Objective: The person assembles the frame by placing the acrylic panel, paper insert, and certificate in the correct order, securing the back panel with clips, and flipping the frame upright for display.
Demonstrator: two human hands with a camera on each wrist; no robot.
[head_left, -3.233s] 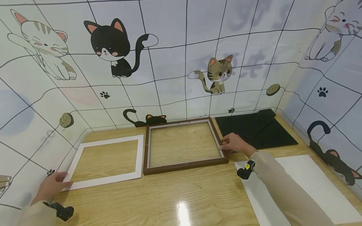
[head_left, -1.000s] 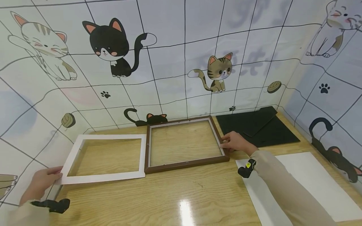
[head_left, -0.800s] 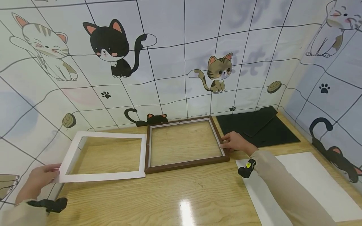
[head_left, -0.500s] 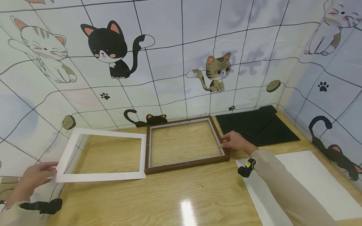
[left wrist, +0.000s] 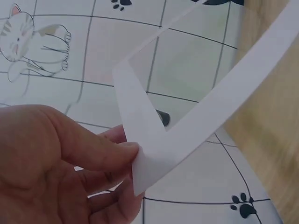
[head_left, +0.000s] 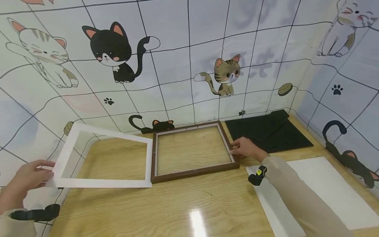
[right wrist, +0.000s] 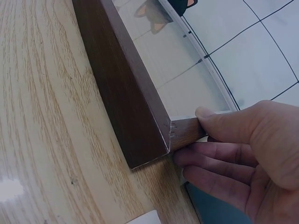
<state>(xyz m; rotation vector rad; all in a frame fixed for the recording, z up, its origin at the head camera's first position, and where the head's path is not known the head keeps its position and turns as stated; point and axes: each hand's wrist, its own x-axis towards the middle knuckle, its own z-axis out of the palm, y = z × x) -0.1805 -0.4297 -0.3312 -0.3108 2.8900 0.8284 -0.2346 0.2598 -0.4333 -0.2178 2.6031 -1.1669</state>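
Observation:
My left hand point(head_left: 31, 176) pinches the left edge of a white picture mat point(head_left: 103, 183), thumb on one face and fingers behind. That side of the mat is raised off the table and tilted; its right edge meets the left side of a brown picture frame point(head_left: 195, 171). In the left wrist view the thumb point(left wrist: 112, 151) presses near the corner of the mat point(left wrist: 154, 158). My right hand point(head_left: 245, 148) grips the right side of the frame, which lies on the table with a clear pane inside. The right wrist view has the thumb point(right wrist: 224, 123) on the frame's rim point(right wrist: 126, 107).
A black backing board point(head_left: 296, 140) with a flap lies at the back right. A large white sheet point(head_left: 331, 191) is under my right forearm. Cat-patterned wall covering point(head_left: 174, 65) borders the wooden table point(head_left: 142, 210) at the back and sides.
My left hand has lifted the left side of the white mat off the table and moved left and up, so the mat tilts more. The right hand stays on the brown frame.

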